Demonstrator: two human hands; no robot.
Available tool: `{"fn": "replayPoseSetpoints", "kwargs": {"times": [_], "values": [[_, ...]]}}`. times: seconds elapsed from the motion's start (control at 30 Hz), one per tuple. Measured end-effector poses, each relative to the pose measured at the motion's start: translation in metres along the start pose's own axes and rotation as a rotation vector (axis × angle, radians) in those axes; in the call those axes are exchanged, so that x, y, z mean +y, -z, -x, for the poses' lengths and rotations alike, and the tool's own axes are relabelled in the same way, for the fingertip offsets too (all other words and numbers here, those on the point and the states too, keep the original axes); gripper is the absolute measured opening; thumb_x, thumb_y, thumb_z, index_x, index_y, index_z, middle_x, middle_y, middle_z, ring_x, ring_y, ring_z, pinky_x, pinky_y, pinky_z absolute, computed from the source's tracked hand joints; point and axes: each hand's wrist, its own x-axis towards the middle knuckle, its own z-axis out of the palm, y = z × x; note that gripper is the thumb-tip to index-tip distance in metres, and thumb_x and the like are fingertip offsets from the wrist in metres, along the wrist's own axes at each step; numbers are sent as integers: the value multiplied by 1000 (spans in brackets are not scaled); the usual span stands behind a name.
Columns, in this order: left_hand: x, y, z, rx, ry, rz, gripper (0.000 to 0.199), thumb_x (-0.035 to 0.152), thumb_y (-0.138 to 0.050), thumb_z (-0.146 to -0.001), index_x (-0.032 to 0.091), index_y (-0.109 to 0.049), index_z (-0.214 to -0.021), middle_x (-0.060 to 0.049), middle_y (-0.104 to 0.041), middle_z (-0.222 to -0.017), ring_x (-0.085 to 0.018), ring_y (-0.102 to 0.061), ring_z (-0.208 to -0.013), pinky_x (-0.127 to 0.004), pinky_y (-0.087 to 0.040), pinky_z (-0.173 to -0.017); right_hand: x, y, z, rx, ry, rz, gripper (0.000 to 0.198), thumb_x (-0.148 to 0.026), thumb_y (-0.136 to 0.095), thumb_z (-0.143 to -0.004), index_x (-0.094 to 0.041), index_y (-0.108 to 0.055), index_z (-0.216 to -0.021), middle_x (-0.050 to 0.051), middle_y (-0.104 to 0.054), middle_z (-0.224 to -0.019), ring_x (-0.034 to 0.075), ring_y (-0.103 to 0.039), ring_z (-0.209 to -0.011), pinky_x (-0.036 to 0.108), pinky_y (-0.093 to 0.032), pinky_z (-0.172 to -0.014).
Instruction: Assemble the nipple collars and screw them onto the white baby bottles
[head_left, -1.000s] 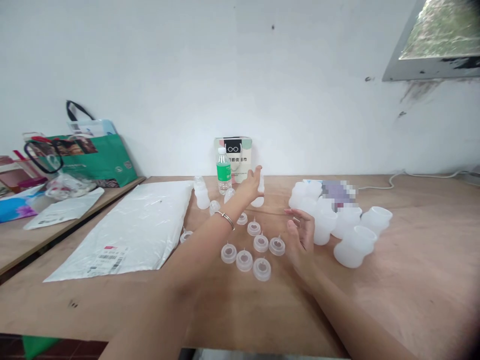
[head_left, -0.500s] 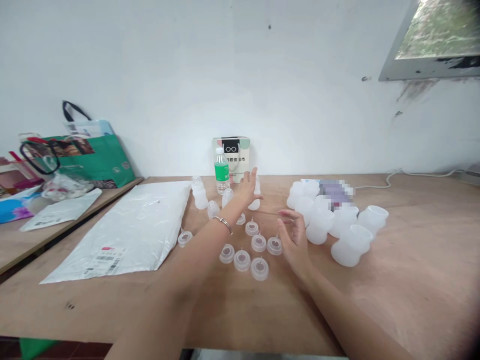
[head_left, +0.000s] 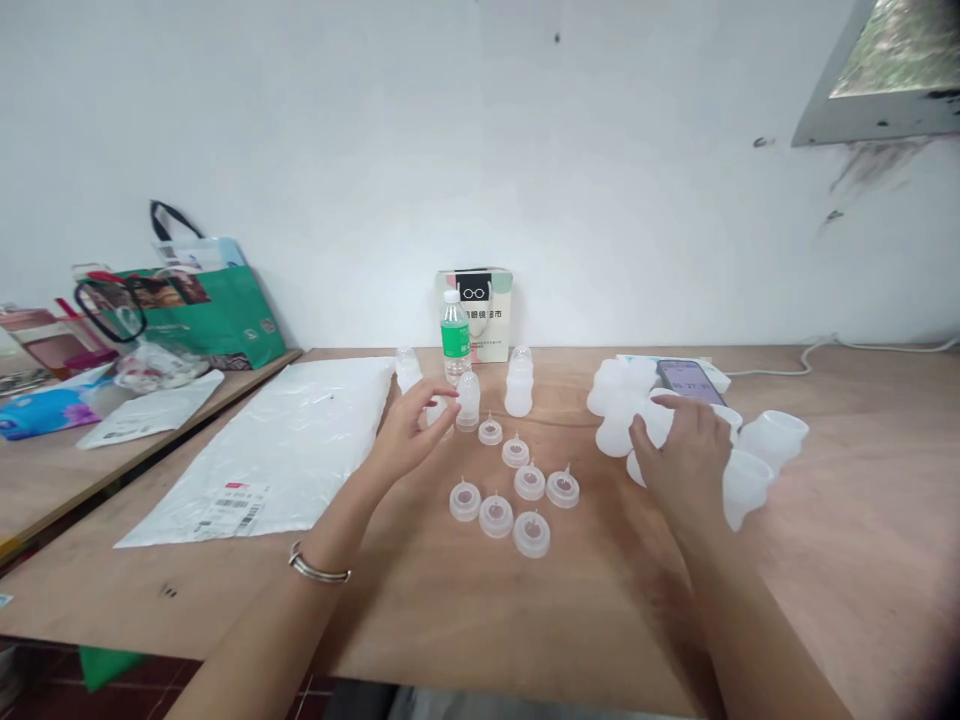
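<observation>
My left hand is open, thumb and fingers apart and nothing held, in front of a small translucent bottle with a clear domed cap. Another capped bottle stands upright behind it, and a third is partly hidden by my left hand. My right hand hovers with fingers spread and curved over a cluster of uncapped white bottles; whether it touches one is hidden. Between my hands lie several clear collar rings with teats.
A green-labelled water bottle and a paper bag stand by the wall. A phone lies behind the white bottles. On the left are a white plastic mailer and a green shopping bag.
My left hand has drawn back and left from the far capped bottle, which now stands uncovered. My right hand has moved right, from beside the collar rings to over the white bottles.
</observation>
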Motion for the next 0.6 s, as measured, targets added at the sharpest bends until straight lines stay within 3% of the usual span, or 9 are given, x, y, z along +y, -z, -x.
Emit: {"fn": "replayPoseSetpoints", "kwargs": {"times": [0.13,0.27,0.37,0.47,0.6], "values": [[-7,-2,11,-83,82,53,19,33,-52,-86,21,-61,-98,-5,-65,-98,-18,-61,-90,-34,-48,-82,-1,-2,5,-125,-19,69,29,-16,-42,-79,-20,-51,-106,8,-61,-93,27,-53,-89,45,-35,-79],[-1,-8,15,-141,72,88,19,33,-50,-88,19,-61,-96,-5,-65,-95,-18,-59,-91,-32,-46,-81,-6,-2,4,-114,15,-33,34,-9,-37,-77,-19,-51,-107,9,-58,-95,26,-55,-88,42,-39,-75],[3,-7,18,-243,54,116,20,33,-52,-87,20,-59,-100,-5,-65,-101,-18,-58,-95,-31,-45,-82,-11,3,3,0,85,-192,29,-14,-40,-82,-19,-50,-109,10,-56,-96,24,-56,-86,44,-43,-77],[5,-4,21,-354,16,158,25,33,-57,-84,22,-57,-106,-5,-63,-109,-19,-57,-101,-31,-45,-82,-20,8,5,209,167,-360,28,-18,-49,-84,-21,-49,-111,9,-56,-99,23,-56,-91,45,-46,-82],[17,-9,21,-240,-64,179,38,32,-55,-85,25,-48,-122,-8,-56,-121,-20,-53,-108,-33,-44,-87,-42,12,11,387,265,-608,36,-11,-61,-76,-24,-52,-109,5,-56,-89,23,-57,-90,47,-51,-81]]}}
